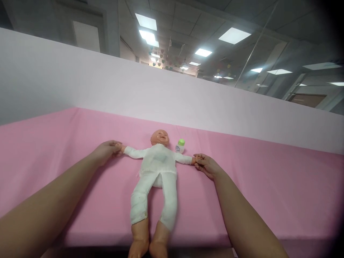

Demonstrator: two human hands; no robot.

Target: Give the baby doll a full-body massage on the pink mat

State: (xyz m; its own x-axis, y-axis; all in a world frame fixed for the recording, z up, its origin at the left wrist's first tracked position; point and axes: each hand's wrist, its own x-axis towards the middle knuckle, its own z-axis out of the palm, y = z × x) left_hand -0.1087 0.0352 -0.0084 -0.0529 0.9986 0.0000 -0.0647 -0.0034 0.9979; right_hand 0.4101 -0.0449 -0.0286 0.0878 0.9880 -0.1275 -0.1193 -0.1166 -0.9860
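A baby doll [158,161] with a white cloth body lies on its back, its head toward the wall and its feet hanging over the near edge of the pink surface. Both of its arms are stretched out sideways. My left hand [109,150] is closed around the doll's hand on the left side. On the other side, my right hand [208,165] pinches the doll's other hand between thumb and fingers. Beside the doll's shoulder is a small clear bottle [180,147] with a green cap, apart from both my hands.
The pink padded surface [268,186] stretches out to both sides and ends at a front edge near me. Behind it rises a low white wall [166,93] with a glass panel [268,46] above. Ceiling lights show beyond.
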